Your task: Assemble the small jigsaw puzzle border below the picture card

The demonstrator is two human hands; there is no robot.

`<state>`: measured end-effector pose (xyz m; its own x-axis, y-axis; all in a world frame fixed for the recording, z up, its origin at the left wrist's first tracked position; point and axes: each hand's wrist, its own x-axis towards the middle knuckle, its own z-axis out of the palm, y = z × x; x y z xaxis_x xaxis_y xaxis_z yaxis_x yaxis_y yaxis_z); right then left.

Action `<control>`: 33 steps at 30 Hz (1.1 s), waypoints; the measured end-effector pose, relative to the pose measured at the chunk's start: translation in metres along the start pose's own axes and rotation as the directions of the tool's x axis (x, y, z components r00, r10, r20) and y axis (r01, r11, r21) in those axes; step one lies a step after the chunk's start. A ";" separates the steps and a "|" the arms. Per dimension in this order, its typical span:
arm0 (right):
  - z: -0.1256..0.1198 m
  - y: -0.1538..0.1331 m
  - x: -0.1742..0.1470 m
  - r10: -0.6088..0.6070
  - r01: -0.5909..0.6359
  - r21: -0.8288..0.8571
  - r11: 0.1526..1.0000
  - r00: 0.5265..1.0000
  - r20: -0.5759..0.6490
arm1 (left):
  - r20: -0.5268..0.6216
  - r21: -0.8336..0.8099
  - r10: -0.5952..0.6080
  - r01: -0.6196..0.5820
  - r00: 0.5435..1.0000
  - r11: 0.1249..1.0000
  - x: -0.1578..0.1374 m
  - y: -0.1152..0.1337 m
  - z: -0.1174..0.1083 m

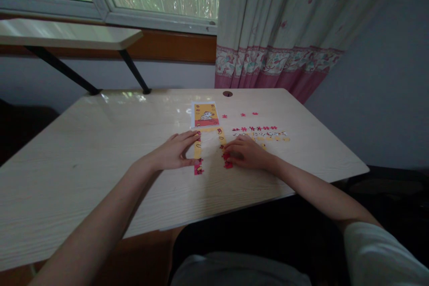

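A partly joined jigsaw puzzle frame (197, 152) lies on the table, with a yellow top edge and two sides that turn red at the bottom. My left hand (172, 151) rests along its left side, thumb and fingers spread apart and touching the pieces. My right hand (250, 153) is at the right side, fingers bent down over the red puzzle pieces (228, 165) there; its fingertips partly cover them, and whether a piece is pinched is unclear. Just beyond the frame lies a picture card (207, 115) showing a white animal on yellow and red.
Loose red pieces (258, 128) lie in a row at the right, with white pieces (278, 134) and yellow pieces (284, 139) nearer. A few red pieces (243, 115) sit farther back. A raised shelf (73, 35) stands at back left; a curtain (268, 22) hangs behind the table (117, 129).
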<state>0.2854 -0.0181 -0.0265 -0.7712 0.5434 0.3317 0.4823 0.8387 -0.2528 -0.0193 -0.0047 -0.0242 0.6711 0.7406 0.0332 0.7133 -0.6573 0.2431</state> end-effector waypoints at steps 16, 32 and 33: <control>-0.012 0.013 0.005 -0.021 0.021 0.006 1.000 1.000 0.022 | 0.032 -0.018 -0.028 0.029 0.999 0.999 -0.002 -0.004 -0.002; -0.049 0.136 0.025 0.493 -0.458 -0.349 0.817 0.870 0.014 | 0.089 -0.006 -0.087 0.088 0.992 0.996 -0.005 -0.005 0.000; -0.046 0.137 0.027 0.503 -0.468 -0.335 0.818 0.864 0.022 | 0.094 -0.006 -0.092 0.093 0.991 0.996 -0.005 -0.005 -0.001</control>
<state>0.3500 0.1130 -0.0102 -0.4325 0.8908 0.1395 0.8945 0.4433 -0.0576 -0.0262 -0.0053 -0.0249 0.6183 0.7818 -0.0808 0.7717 -0.5844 0.2509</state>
